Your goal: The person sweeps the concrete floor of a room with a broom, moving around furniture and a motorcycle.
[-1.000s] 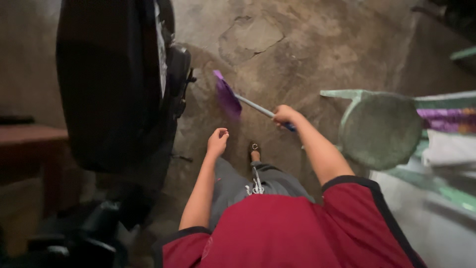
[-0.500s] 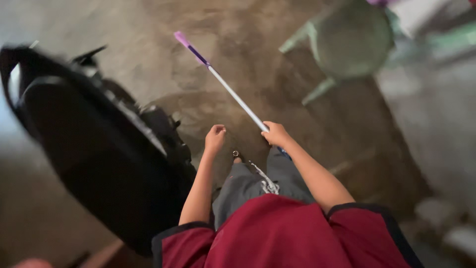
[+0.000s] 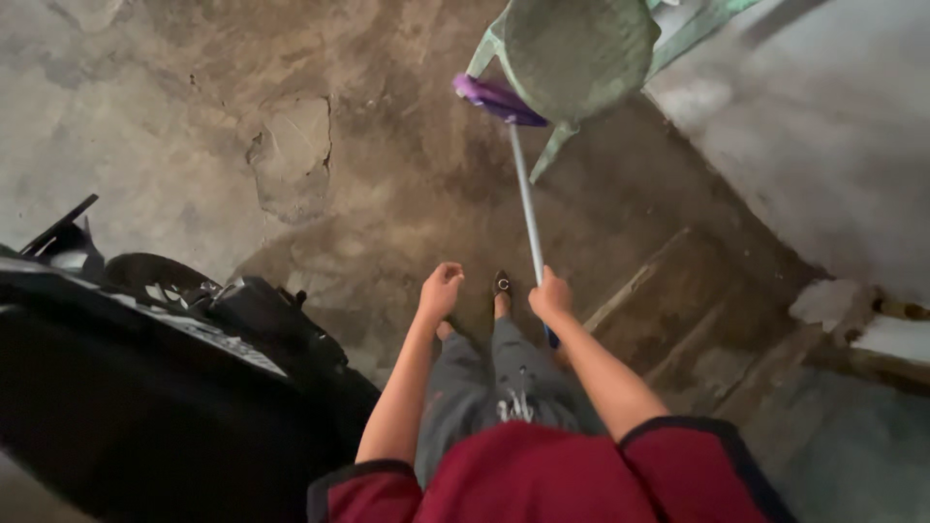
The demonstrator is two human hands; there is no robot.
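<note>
Gripping the pale handle of a broom [image 3: 528,208], the right hand [image 3: 550,295] is reaching its purple head toward a green plastic chair [image 3: 579,53], while the left hand [image 3: 441,291] is hanging loosely curled and holding nothing, above cracked concrete floor [image 3: 291,155] beside a black motorcycle [image 3: 165,378].
</note>
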